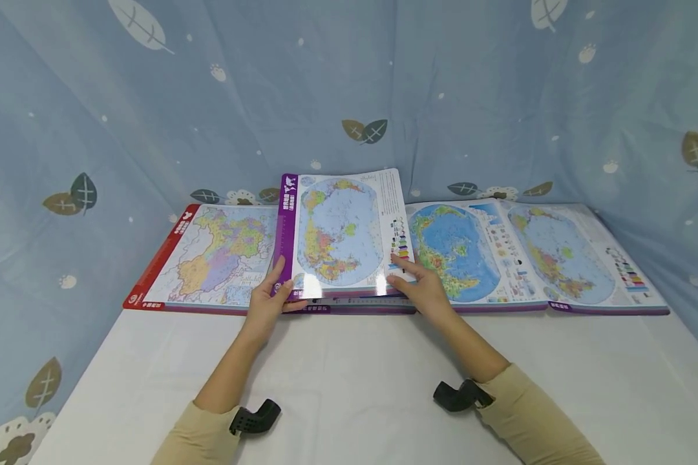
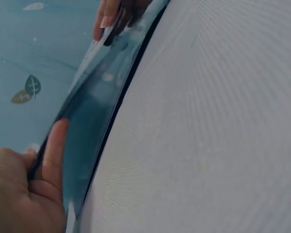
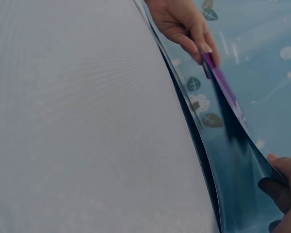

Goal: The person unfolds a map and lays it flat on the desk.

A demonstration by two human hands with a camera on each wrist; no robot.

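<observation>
Left hand (image 1: 265, 302) and right hand (image 1: 428, 290) pinch the purple-edged map sheet (image 1: 343, 232), raised above the other maps (image 1: 454, 252); better keep both sides level (this glossy sheet could slip, I think).

Desk (image 1: 349, 394): white, faintly creased top. Flat sheets in a row along far edge, left to right: red-bordered rectangular glossy map with multicolour regions (image 1: 227, 252), by far left corner; purple-edged glossy sheet (image 1: 372, 302), mid far edge, only near strip showing; deep-blue oval world map (image 1: 456, 258), right of middle; pale-blue oval world map with purple corner label (image 1: 564, 258), by far right corner. Can't tell if last two are joined.
</observation>
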